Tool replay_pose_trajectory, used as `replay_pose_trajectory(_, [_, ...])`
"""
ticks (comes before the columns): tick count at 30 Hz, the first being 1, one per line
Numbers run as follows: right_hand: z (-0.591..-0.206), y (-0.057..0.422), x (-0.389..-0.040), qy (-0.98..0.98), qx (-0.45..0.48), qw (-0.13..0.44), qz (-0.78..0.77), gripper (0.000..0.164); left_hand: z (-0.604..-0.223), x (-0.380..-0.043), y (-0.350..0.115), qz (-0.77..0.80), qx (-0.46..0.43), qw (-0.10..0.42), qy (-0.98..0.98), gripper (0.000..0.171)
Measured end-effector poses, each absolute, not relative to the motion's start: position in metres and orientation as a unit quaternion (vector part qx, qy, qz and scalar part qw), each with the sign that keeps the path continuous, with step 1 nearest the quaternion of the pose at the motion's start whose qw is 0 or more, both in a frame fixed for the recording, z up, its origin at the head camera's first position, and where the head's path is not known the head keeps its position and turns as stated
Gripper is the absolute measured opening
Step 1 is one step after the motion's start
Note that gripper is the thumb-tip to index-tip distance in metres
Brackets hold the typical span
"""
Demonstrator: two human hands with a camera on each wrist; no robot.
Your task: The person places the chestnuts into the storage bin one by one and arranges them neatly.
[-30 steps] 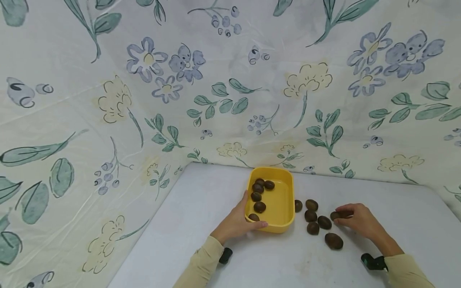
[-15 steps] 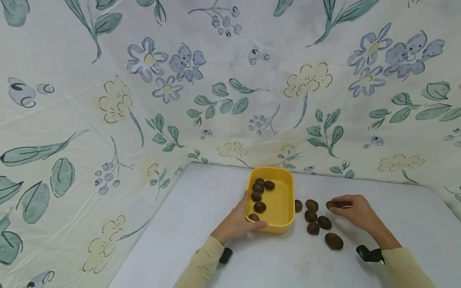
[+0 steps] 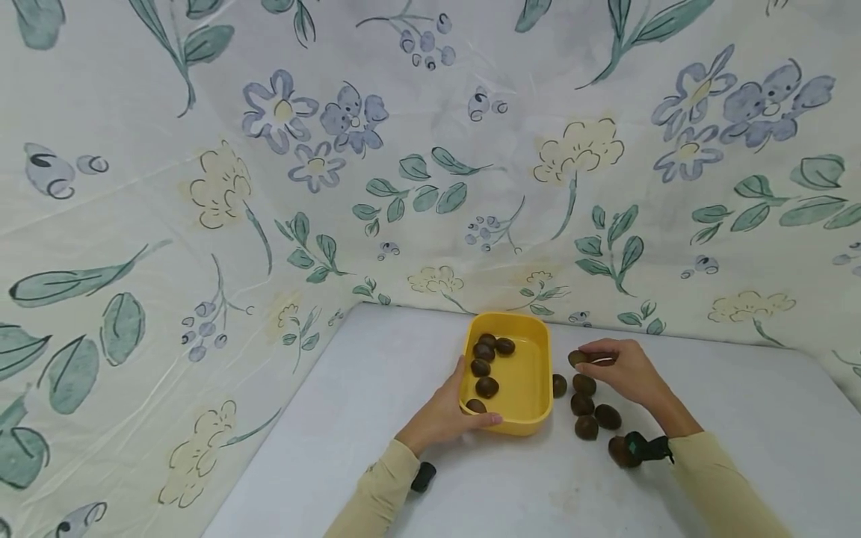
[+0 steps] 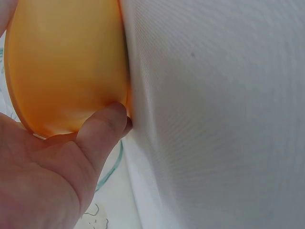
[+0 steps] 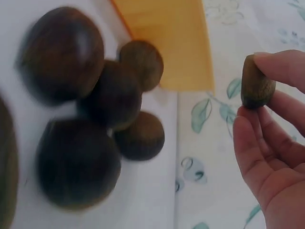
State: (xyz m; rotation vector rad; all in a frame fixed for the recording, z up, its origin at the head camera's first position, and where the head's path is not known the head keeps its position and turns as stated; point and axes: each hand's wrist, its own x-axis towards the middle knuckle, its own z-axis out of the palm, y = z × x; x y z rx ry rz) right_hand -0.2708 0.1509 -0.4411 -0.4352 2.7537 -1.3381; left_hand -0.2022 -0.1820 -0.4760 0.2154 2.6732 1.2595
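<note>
My left hand [image 3: 440,420] grips a yellow plastic box [image 3: 519,429] at its near left corner, thumb over the near rim. In the left wrist view, fingers [image 4: 102,129] curl against the box's outer wall. Several dark brown chestnuts [image 3: 486,387] lie along the left side inside. My right hand [image 3: 628,373] pinches one chestnut [image 5: 256,85] between thumb and fingertips, to the right of the box and raised over the table. Below it, several loose chestnuts [image 3: 608,417] sit on the table beside the box; one is partly covered by the right wrist's camera.
The white table [image 3: 390,351] ends at the back against a cloth wall [image 3: 498,224] printed with flowers and leaves. Dark wrist cameras hang at both wrists, the right one [image 3: 647,448] over a loose chestnut.
My right hand has lifted the pinched chestnut and carried it leftward and away from me, closer to the box. The left hand and the box stay in place.
</note>
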Motion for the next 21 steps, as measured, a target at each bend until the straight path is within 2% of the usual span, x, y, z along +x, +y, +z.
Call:
replay_pose_trajectory(11, [-0.442,0.117,-0.287,0.878,-0.177,0.022,-0.445,0.041,-0.477,-0.203,-0.182,0.423,0.066,0.091,0.899,0.128])
replay_pose_trajectory(21, [-0.448,0.090,-0.298,0.868,-0.196,0.045,-0.454,0.043,-0.476,-0.203,-0.180,0.437,0.058,0.096,0.892,0.129])
